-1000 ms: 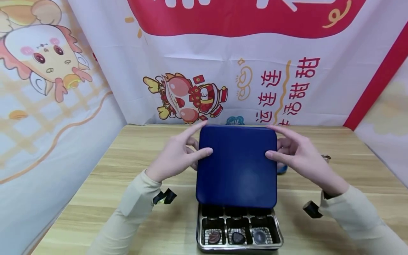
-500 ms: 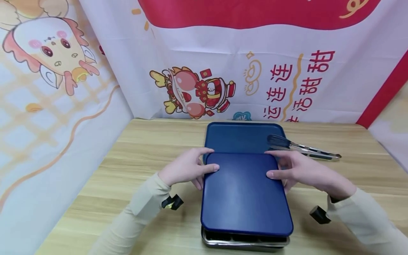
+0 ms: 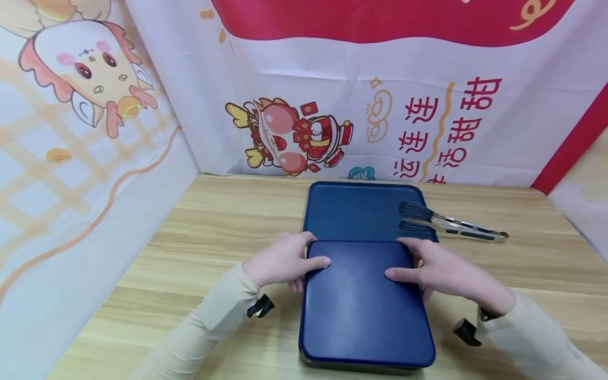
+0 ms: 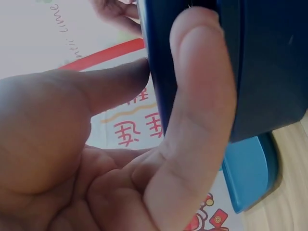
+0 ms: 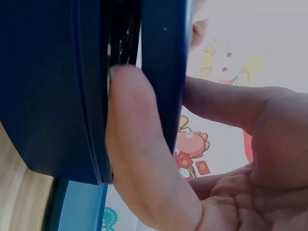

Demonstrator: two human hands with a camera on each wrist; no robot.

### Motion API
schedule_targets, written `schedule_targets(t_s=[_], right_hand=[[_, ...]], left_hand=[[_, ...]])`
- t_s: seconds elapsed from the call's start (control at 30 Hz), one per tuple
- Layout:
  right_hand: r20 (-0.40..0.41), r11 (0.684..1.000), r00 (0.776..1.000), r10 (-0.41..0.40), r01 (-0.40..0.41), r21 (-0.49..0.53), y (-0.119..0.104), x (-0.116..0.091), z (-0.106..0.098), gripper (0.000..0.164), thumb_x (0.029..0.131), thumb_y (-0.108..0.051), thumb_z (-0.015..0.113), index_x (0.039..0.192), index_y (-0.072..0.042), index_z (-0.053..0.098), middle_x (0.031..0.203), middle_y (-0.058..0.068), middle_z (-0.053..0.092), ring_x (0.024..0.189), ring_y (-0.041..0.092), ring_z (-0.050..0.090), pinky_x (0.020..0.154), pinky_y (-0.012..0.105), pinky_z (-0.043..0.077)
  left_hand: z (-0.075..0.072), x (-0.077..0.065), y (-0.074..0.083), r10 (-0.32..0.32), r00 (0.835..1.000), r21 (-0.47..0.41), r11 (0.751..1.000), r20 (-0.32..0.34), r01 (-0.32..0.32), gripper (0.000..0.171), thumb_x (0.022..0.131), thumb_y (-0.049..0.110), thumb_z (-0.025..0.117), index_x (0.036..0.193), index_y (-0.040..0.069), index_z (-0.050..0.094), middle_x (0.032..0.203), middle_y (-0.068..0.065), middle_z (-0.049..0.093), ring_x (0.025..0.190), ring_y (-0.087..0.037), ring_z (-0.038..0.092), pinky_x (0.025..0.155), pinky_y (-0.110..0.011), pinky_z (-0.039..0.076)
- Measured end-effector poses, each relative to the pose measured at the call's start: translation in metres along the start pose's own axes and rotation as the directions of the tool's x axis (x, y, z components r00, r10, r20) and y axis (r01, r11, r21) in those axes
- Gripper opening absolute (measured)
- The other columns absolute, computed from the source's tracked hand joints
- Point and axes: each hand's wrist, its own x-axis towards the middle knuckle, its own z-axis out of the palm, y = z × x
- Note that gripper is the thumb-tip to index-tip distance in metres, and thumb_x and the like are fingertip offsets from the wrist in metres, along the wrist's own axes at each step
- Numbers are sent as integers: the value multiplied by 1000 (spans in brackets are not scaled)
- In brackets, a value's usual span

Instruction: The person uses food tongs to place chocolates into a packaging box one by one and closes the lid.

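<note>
A dark blue rectangular lid [image 3: 366,311] lies over a matching tin box [image 3: 361,368], covering its contents in the head view. My left hand [image 3: 285,261] grips the lid's far left corner, thumb on top. At the far right corner my right hand [image 3: 439,272] holds it the same way. In the left wrist view a finger sits between the lid [image 4: 156,72] and the box wall [image 4: 269,62]. The right wrist view shows a narrow gap between lid [image 5: 166,57] and box [image 5: 43,86], with a fingertip at it.
Behind the box lies a blue tray [image 3: 356,211] on the wooden table [image 3: 180,264]. Tongs [image 3: 461,226] with dark heads rest over the tray's right edge, handles pointing right. A printed cloth [image 3: 294,63] hangs behind the table.
Both hands have brought the lid down and toward the near side, from tilted up to nearly flat over the box. The compartments with dark chocolates are now hidden, and the tray and tongs show.
</note>
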Motion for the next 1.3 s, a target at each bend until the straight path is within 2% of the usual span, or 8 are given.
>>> schedule_targets(t_s=[0.3, 0.43, 0.7, 0.83, 1.0, 1.13, 1.3], right_hand=[[-25, 995, 999, -25, 22, -92, -2, 0, 7, 89, 84, -50, 67, 144, 3, 27, 71, 10, 54, 47, 21, 59, 55, 32, 49], [-59, 988, 998, -13, 4, -153, -3, 1, 10, 88, 84, -53, 65, 142, 3, 30, 70, 9, 52, 46, 18, 58, 53, 31, 48], [-65, 979, 998, -3, -11, -202, -2, 2, 11, 84, 85, -53, 64, 140, 3, 34, 67, 7, 53, 44, 17, 57, 53, 30, 47], [-67, 978, 998, -3, -11, -209, 0, 3, 12, 84, 86, -54, 63, 140, 3, 35, 66, 6, 52, 45, 17, 57, 52, 30, 47], [-113, 969, 992, -52, 23, -247, 1, 4, 13, 80, 86, -53, 62, 137, 4, 39, 65, 5, 51, 44, 16, 54, 48, 31, 45], [-151, 952, 983, -100, 51, -302, 2, 5, 13, 75, 87, -52, 62, 133, 4, 44, 63, 2, 51, 44, 13, 52, 45, 30, 43], [-127, 950, 985, -114, 70, -305, 4, 7, 12, 70, 87, -48, 65, 130, 5, 48, 66, 2, 51, 45, 13, 52, 45, 29, 43]], left_hand=[[3, 3, -2, 5, 1000, 106, 994, -20, -2, 60, 94, 39, 59, 132, -4, 46, 51, -2, 56, 40, -16, 57, 45, -28, 47], [5, 5, -5, 4, 1000, 131, 991, -16, -2, 57, 95, 40, 58, 130, -3, 48, 52, -3, 56, 41, -17, 58, 43, -28, 46], [6, 10, -9, 9, 1000, 132, 991, -15, -7, 54, 94, 42, 58, 127, 0, 51, 53, -3, 55, 44, -20, 59, 45, -28, 46], [6, 12, -11, 8, 1000, 126, 992, -30, -4, 47, 95, 41, 57, 122, 2, 54, 51, -3, 52, 45, -21, 59, 46, -28, 46], [6, 16, -15, 21, 997, 100, 995, -70, -14, 30, 99, 33, 53, 109, 5, 60, 52, -4, 52, 45, -22, 59, 45, -29, 46], [6, 20, -21, 30, 996, 118, 993, -90, -19, 26, 100, 31, 51, 103, 7, 62, 51, -3, 52, 42, -19, 58, 45, -29, 46], [6, 21, -24, 38, 995, 129, 991, -94, -26, 25, 99, 31, 53, 102, 8, 63, 51, -2, 52, 42, -18, 57, 45, -28, 44]])
